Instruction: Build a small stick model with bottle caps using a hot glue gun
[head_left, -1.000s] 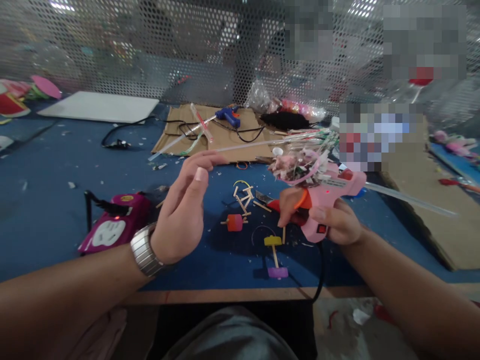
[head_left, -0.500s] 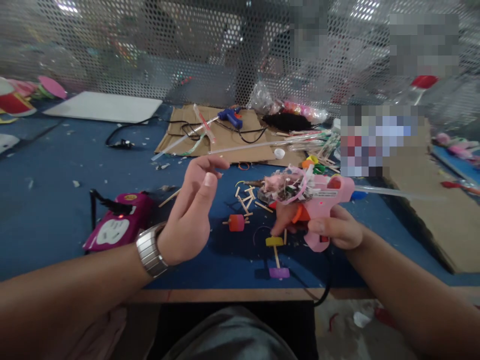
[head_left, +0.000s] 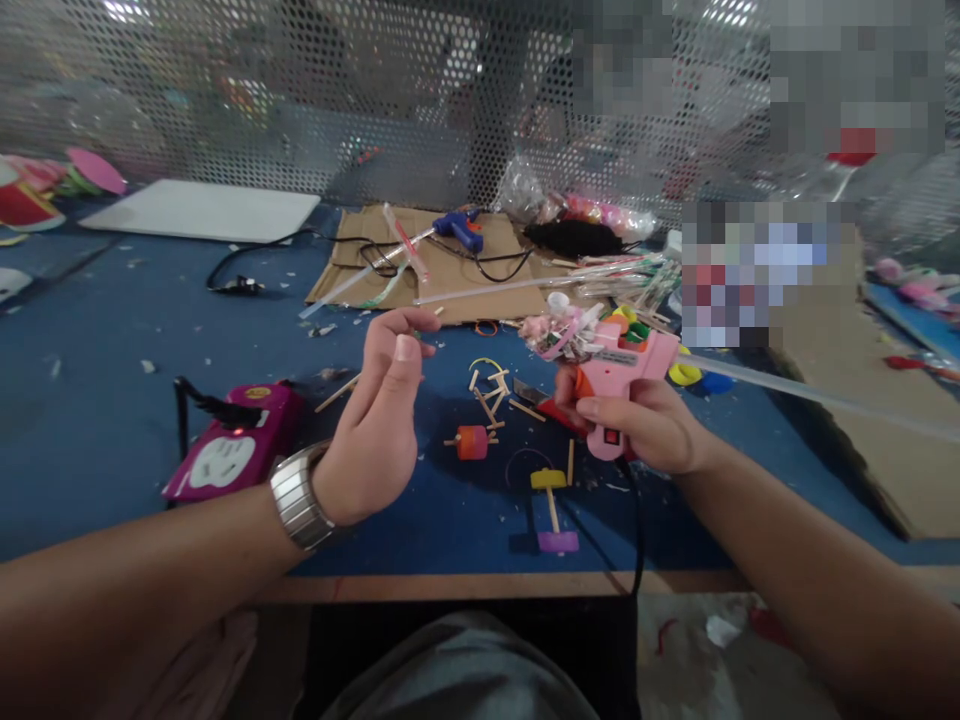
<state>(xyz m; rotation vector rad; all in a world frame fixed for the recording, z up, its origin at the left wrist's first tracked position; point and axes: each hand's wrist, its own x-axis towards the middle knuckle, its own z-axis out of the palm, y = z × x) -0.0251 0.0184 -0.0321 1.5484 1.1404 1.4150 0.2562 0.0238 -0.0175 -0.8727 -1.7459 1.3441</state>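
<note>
My right hand [head_left: 652, 420] grips a pink hot glue gun [head_left: 626, 365] by its handle, fingers around the orange trigger. Stringy glue and scraps are clumped on its front, and a long clear glue stick [head_left: 795, 392] sticks out behind. My left hand [head_left: 382, 430], with a metal watch on the wrist, is raised with curled fingers and thumb close together; whatever they hold is hidden. Between the hands lie short wooden sticks [head_left: 491, 405] and an orange-pink roller [head_left: 472, 442] on a stick. Nearer me, a stick joins a yellow disc [head_left: 548, 479] and a purple disc [head_left: 559, 542].
A magenta power strip [head_left: 236, 445] with a plug in it is at left. Behind are cardboard [head_left: 480, 290], a blue glue gun [head_left: 460, 230] and a white board [head_left: 202, 210]. A red-handled cutter [head_left: 551, 408] lies near my right hand. More cardboard [head_left: 847, 400] is at right.
My right hand has moved the pink glue gun up and slightly left, uncovering the cutter beneath it. My left hand stays almost in place, still curled.
</note>
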